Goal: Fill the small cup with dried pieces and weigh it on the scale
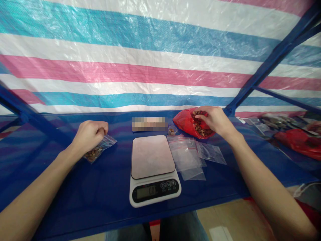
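My left hand point(91, 132) is closed on the top of a small clear zip bag point(94, 152) with brown nut-like pieces in its bottom, at the left of the blue tabletop. Over the mouth of a red plastic bag point(183, 121), my right hand point(213, 117) reaches among more of the brown pieces point(200, 130); its thumb and forefinger are apart, the other fingers partly hidden. A white kitchen scale point(152, 159) stands between my hands with a bare plate, its display reading 0.0. Several flat, clear zip bags point(187, 154) overlap at the scale's right.
Behind the scale are a small clear cup point(172, 130) with a few brown pieces and a blurred-out box point(149, 124). Another red bag point(298, 142) and plastic packets lie at far right. Blue metal braces point(265, 63) and a striped sheet point(140, 70) bound the back.
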`<act>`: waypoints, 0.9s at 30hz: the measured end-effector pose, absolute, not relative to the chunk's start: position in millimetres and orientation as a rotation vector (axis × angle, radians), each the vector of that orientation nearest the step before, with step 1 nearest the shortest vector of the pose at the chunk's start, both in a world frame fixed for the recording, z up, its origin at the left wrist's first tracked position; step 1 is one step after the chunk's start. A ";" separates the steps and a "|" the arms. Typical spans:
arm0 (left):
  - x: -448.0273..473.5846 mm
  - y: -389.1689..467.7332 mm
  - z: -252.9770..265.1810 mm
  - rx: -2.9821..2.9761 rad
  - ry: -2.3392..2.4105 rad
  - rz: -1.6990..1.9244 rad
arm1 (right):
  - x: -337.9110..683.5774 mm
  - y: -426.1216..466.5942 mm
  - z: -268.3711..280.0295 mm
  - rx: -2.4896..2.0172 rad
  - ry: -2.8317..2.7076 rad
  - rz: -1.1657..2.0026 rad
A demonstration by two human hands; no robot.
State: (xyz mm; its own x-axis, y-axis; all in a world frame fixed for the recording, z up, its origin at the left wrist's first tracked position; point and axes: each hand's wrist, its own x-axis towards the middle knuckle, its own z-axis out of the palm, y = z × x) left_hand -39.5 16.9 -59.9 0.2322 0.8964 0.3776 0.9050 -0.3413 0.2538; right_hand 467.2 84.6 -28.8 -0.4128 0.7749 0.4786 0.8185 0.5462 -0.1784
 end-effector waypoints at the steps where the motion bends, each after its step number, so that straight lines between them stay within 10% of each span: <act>1: -39.8 17.3 -60.3 -2.452 -1.793 -0.729 | 466.9 84.2 -28.7 -1.287 -2.279 -0.111; 27: -39.5 22.1 -63.9 -2.506 -1.772 -0.676 | 437.2 62.9 -17.6 -1.191 -2.156 -0.177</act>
State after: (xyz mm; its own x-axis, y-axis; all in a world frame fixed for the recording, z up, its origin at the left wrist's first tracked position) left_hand -39.5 22.1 -63.9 0.2717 0.8993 0.3427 0.8989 -0.3643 0.2432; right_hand 437.2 62.9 -17.6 -0.3677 0.7060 0.6053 0.7952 0.5761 -0.1890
